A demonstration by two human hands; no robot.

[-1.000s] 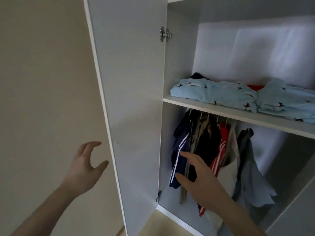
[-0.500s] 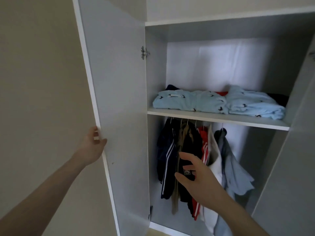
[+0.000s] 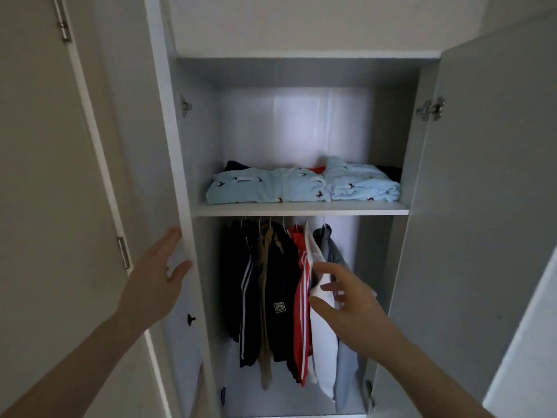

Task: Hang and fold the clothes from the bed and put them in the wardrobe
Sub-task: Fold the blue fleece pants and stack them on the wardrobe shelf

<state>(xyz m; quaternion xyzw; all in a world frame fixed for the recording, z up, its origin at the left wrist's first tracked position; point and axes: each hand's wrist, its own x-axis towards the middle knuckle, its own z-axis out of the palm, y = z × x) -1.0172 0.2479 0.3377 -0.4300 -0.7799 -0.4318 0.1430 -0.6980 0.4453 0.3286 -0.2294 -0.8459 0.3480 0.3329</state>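
I see the tall white wardrobe [image 3: 301, 73] filling the centre of the frame, both doors swung open. My left hand [image 3: 153, 282] rests flat, fingers straight, against the white left door [image 3: 168, 146] at lower left. My right hand [image 3: 346, 300], fingers spread, reaches the hanging white garment [image 3: 324, 342] beside the red striped jacket [image 3: 303, 312]. Folded light-blue patterned clothes [image 3: 301, 185] lie on the white shelf [image 3: 301, 210] above.

We saw a white wardrobe of smooth matt laminated board [image 3: 470, 206], its shiny metal hinge [image 3: 430, 109] at two o'clock. The folded pale-blue clothes [image 3: 301, 185] looked like soft fleecy cloth; a red striped jacket [image 3: 303, 312] at six o'clock looked slightly glossy.
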